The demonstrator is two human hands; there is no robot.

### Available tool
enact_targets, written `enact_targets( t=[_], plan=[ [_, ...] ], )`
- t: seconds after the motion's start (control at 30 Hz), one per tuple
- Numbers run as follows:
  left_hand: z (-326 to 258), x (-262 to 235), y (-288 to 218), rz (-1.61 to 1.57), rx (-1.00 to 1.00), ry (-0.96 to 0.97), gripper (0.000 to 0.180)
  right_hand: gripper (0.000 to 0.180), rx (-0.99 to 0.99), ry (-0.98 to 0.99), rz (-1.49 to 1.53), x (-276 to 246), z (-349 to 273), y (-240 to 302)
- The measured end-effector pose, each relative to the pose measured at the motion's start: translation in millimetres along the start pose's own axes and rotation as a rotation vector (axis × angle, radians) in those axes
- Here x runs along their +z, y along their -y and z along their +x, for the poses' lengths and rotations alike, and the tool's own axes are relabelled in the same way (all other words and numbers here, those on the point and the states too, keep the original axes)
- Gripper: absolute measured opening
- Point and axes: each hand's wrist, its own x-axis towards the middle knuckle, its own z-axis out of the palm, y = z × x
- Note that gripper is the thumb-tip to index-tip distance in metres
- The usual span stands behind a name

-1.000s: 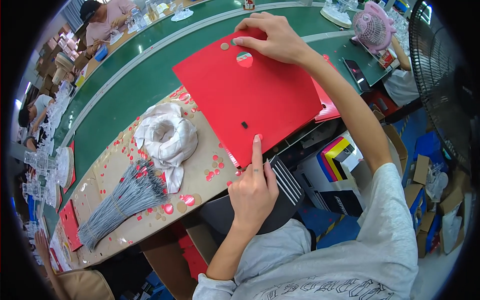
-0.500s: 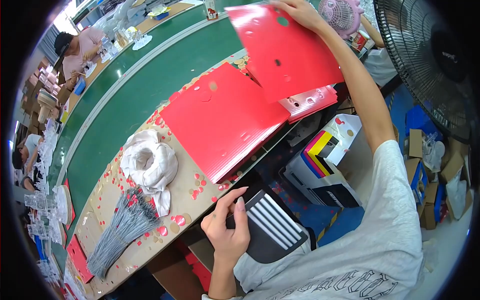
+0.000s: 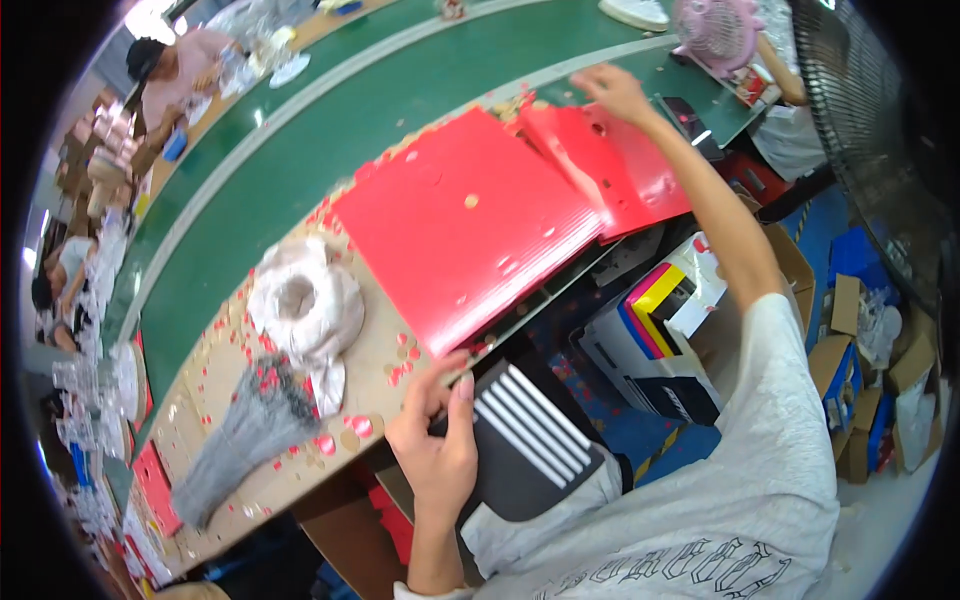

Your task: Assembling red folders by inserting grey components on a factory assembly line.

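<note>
My right hand [image 3: 615, 95] is at the far end of the right stack of red plastic sheets [image 3: 640, 185]. Its fingers stretch out, somewhat blurred, with nothing seen in them. The upper sheet there lies bent, with small round holes. Left of it, a larger stack of glossy red sheets [image 3: 465, 220] rests on the cardboard-covered bench. My left hand [image 3: 435, 435] hovers by the bench's near edge, close to that stack's near corner. Its fingers are loosely curled, thumb and forefinger apart, holding nothing visible.
A rolled white cloth [image 3: 305, 295] and a bundle of grey wires [image 3: 245, 440] lie on the bench among red and tan discs. Beyond runs a green conveyor [image 3: 330, 130]. A pink fan [image 3: 715, 35], a large black fan [image 3: 870, 130] and a printed carton [image 3: 650, 340] stand rightward.
The red sheet that my right hand held up has come down onto the right stack, and the hand has let go. My left hand has shifted slightly left. The view has tilted a little.
</note>
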Motion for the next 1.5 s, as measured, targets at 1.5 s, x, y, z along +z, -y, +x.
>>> enact_targets(
  t=[1.5],
  plan=[
    [-6.5,5.5,24.6,-0.074,0.069,-0.159,0.037,0.012,-0.394,0.515,0.992,-55.6,-179.6,296.9]
  ],
)
